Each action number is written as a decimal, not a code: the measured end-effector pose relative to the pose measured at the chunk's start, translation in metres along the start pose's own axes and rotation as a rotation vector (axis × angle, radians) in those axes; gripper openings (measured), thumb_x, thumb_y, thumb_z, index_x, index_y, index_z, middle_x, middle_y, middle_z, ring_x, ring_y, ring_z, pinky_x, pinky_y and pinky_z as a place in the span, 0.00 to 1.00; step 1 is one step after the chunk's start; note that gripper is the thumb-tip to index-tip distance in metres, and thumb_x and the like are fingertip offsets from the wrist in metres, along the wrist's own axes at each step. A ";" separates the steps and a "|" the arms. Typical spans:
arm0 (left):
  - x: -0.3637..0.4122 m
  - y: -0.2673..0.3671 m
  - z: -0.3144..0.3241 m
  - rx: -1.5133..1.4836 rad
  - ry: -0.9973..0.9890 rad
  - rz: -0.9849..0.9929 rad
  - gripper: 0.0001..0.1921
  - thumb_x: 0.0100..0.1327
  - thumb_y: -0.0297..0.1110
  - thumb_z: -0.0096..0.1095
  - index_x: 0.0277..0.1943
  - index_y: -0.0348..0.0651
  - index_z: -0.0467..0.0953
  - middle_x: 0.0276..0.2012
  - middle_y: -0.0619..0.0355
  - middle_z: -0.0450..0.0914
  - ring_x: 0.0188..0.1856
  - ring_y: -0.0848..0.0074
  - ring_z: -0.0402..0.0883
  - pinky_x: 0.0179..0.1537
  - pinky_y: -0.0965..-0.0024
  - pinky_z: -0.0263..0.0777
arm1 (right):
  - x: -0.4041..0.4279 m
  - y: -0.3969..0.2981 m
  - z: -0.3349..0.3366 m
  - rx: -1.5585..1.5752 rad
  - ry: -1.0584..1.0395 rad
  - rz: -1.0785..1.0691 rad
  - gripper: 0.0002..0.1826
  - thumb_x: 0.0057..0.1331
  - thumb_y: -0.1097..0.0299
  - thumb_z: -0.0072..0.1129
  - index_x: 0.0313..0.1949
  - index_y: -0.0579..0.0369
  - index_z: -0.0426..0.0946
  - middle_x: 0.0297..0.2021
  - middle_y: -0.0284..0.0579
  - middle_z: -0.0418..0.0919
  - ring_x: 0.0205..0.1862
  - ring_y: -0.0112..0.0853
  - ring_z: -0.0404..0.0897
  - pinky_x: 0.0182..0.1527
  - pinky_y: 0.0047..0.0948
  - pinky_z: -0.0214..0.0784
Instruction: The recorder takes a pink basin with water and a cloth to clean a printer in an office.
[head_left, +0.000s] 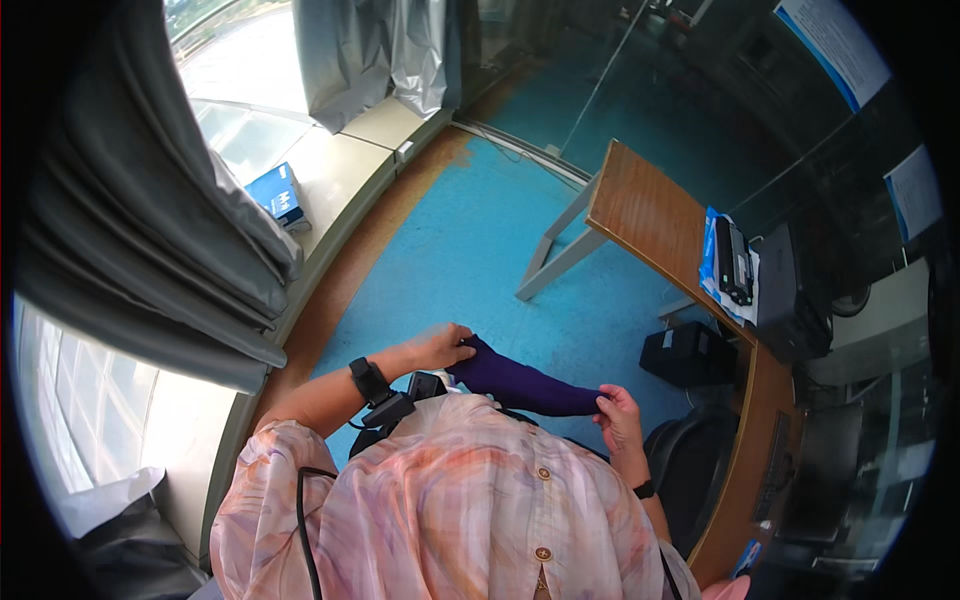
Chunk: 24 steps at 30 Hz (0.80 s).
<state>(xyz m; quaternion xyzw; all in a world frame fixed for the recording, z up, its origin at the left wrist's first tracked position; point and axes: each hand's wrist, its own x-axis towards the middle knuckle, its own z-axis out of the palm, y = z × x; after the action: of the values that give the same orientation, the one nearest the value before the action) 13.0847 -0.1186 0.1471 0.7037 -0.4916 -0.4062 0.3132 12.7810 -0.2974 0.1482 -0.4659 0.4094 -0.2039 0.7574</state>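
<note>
A dark purple cloth (529, 381), long and narrow like a sock, is stretched between my two hands in front of my body. My left hand (441, 346) pinches its wider end between thumb and fingers. At the narrower end, my right hand (621, 421) grips the tip of the cloth. The cloth slopes down from left to right, above my lap. A small bit of pale fabric (453, 384) shows just under its left end, mostly hidden by my shirt (480, 495). A black band with a box-shaped device (390, 409) is near my left wrist.
To the right stands a wooden desk (645, 214) with a toner cartridge (735, 262) and a black printer (791, 300). Below it are a black box (686, 352) and a black chair (690, 469). A blue box (277, 193) rests on the windowsill (337, 176) beside grey curtains (165, 202).
</note>
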 end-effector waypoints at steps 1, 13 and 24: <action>0.011 -0.010 -0.010 -0.010 0.014 -0.006 0.12 0.55 0.35 0.56 0.34 0.32 0.71 0.21 0.52 0.73 0.23 0.74 0.72 0.25 0.69 0.65 | 0.007 -0.011 0.006 0.003 0.005 -0.016 0.12 0.54 0.78 0.55 0.39 0.60 0.68 0.28 0.38 0.72 0.25 0.21 0.71 0.23 0.17 0.67; 0.262 0.168 -0.142 -0.324 0.155 0.388 0.12 0.56 0.26 0.56 0.43 0.34 0.70 0.31 0.57 0.74 0.35 0.80 0.71 0.39 0.76 0.65 | 0.140 -0.244 -0.018 -0.115 0.396 -0.600 0.09 0.56 0.75 0.55 0.38 0.57 0.72 0.29 0.34 0.72 0.25 0.19 0.70 0.23 0.15 0.65; 0.323 0.273 -0.172 -0.122 0.205 0.535 0.10 0.57 0.28 0.55 0.43 0.37 0.73 0.34 0.61 0.75 0.39 0.80 0.72 0.47 0.77 0.64 | 0.193 -0.352 -0.074 -0.051 0.202 -0.943 0.08 0.59 0.75 0.51 0.39 0.61 0.72 0.33 0.38 0.73 0.29 0.19 0.71 0.25 0.15 0.66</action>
<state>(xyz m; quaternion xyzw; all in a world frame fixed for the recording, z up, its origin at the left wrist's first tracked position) 13.1764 -0.5043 0.3725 0.5662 -0.6002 -0.2646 0.4991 12.8586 -0.6405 0.3558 -0.5970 0.2301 -0.5592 0.5272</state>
